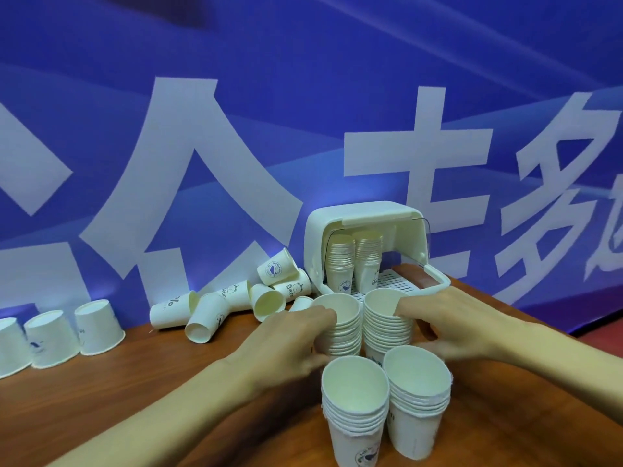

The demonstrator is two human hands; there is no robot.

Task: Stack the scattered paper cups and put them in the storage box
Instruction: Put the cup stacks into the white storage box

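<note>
Left hand (296, 335): grip curled round left stack (341, 333). Right hand (448, 318): grip curled round right stack (387, 326). Both stacks upright on surface (101, 382), touching, just before box (357, 210).

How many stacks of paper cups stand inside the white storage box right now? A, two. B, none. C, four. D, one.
A: a left inner stack and a right inner stack stand side by side inside the storage box; the left hand grips the front left stack and the right hand the front right stack, both outside it.
</note>
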